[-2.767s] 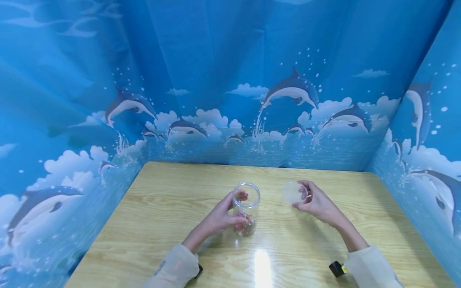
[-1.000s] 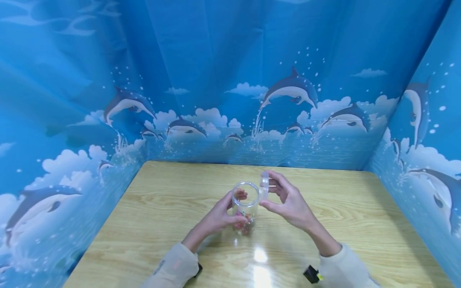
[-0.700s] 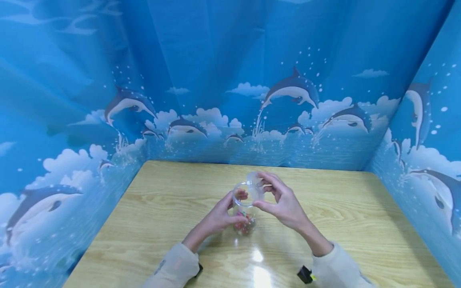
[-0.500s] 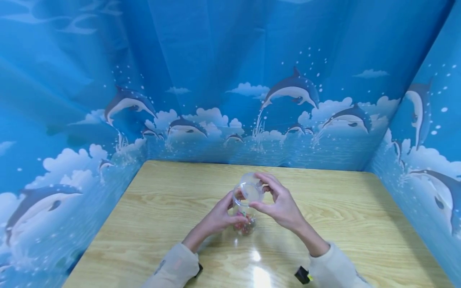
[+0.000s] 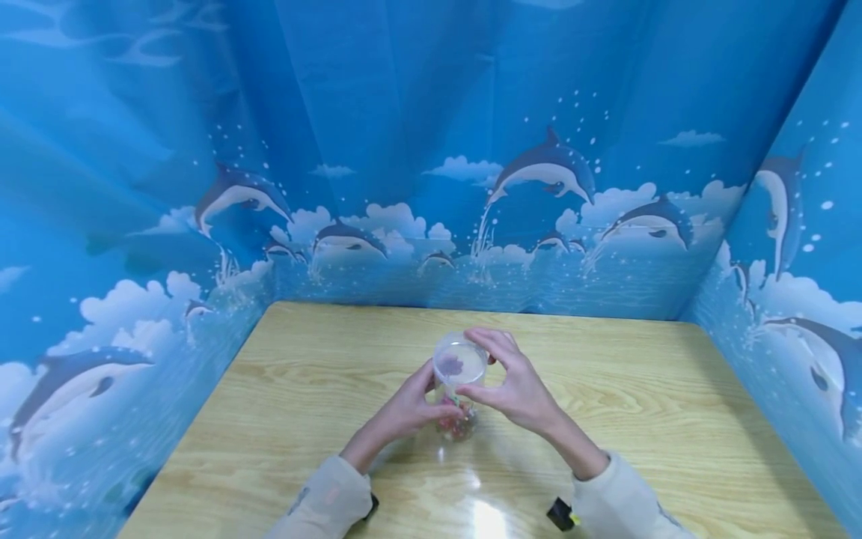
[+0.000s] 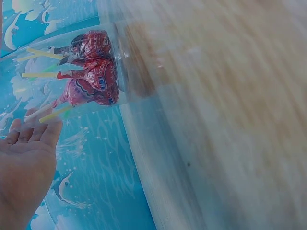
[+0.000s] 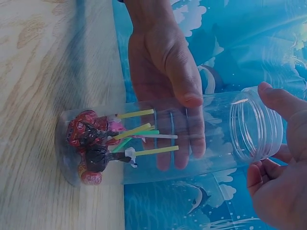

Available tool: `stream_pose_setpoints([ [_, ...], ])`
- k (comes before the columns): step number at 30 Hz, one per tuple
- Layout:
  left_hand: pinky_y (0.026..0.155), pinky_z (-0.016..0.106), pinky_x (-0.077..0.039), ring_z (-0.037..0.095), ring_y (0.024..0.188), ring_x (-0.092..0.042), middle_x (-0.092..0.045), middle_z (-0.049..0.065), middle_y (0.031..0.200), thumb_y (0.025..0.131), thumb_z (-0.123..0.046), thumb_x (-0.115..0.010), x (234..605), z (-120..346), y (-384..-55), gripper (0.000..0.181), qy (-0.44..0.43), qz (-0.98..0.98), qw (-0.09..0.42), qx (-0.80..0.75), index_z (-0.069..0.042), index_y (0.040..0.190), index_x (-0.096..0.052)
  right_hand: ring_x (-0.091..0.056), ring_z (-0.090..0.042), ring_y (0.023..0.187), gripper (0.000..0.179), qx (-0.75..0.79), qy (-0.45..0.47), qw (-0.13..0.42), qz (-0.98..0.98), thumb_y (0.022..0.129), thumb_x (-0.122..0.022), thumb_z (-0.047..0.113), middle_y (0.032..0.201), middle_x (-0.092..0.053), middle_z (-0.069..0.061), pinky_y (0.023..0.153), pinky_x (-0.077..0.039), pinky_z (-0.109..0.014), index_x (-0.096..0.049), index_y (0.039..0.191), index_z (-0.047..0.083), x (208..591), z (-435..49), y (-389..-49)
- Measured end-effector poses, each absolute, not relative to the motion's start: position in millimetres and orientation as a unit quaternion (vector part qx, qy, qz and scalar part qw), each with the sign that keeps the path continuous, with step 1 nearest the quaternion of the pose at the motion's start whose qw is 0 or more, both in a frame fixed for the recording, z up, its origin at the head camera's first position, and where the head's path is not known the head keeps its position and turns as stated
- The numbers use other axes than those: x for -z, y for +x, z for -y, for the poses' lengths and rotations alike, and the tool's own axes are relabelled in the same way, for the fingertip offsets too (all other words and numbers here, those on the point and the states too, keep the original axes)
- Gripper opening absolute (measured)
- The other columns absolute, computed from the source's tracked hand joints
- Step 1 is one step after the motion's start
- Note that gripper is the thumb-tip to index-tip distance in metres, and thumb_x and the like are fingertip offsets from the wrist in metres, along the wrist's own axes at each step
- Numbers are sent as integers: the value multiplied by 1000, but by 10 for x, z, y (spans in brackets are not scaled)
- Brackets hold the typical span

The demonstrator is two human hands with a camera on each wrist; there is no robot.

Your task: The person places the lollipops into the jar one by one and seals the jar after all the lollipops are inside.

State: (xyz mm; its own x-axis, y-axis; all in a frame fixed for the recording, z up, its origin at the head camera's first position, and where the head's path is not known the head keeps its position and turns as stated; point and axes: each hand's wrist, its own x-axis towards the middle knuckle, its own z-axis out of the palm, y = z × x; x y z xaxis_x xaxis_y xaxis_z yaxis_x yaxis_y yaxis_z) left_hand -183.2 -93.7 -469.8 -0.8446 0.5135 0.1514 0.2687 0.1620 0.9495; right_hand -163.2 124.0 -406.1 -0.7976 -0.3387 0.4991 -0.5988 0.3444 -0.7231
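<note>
A tall clear jar stands upright on the wooden table. Several wrapped lollipops, red and dark with yellow, green and white sticks, lie at its bottom. My left hand holds the jar around its side, thumb in front and fingers behind. With thumb and fingers, my right hand grips the rim of a translucent round lid, which sits over the jar's mouth. Whether the lid's thread is engaged cannot be seen. In the left wrist view the lollipops show through the jar wall.
The light wooden table extends around both hands. A blue dolphin-print curtain encloses its back and sides. A small black device is by the right sleeve, and glare marks the table's front.
My right hand has carried the lid leftward from beside the jar, tipped it from near upright to flat, and brought it over the mouth. My left hand and the jar stay put.
</note>
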Motion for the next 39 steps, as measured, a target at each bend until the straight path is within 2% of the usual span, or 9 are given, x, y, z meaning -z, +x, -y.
stream_pose_setpoints([
  [7,121,51,-32,27,142,-46,-46,4,158,82,-10,-87,4691,936,-1838,98,268,-753,102,-592,-17,162,-31,-54,-24,113,76,-486,278,124,819,77,-93,18,141,-60,-12,85,-49,-27,-59,143,3,4096,-1240,-1645],
  [15,120,51,-34,25,141,-48,-51,2,153,85,-8,-85,4669,938,-1833,91,263,-751,106,-597,-18,160,-35,-55,-23,111,78,-471,287,112,826,76,-93,17,141,-60,-12,84,-50,-27,-57,144,2,4053,-1251,-1664],
  [23,120,52,-33,27,142,-47,-48,4,156,84,-9,-86,4681,935,-1836,95,262,-754,106,-592,-18,162,-32,-55,-19,103,80,-458,294,104,832,74,-95,18,139,-60,-11,81,-50,-27,-58,143,2,3997,-1259,-1667],
  [32,121,53,-32,27,142,-45,-45,4,158,81,-10,-87,4684,932,-1845,100,262,-759,102,-587,-17,163,-31,-55,-23,109,82,-465,284,110,831,71,-95,18,139,-61,-11,83,-52,-31,-59,142,1,4030,-1238,-1666],
  [36,120,54,-32,28,141,-47,-47,6,157,82,-10,-87,4685,933,-1843,99,262,-757,103,-590,-13,162,-30,-56,-25,107,78,-481,265,133,826,72,-95,17,137,-64,-11,79,-51,-30,-60,141,1,4089,-1204,-1631],
  [39,120,54,-32,28,141,-48,-49,5,155,83,-10,-86,4686,932,-1841,97,259,-755,107,-593,-13,162,-31,-56,-26,113,76,-486,256,157,821,75,-93,16,138,-64,-13,79,-54,-34,-60,140,-2,4133,-1179,-1576],
])
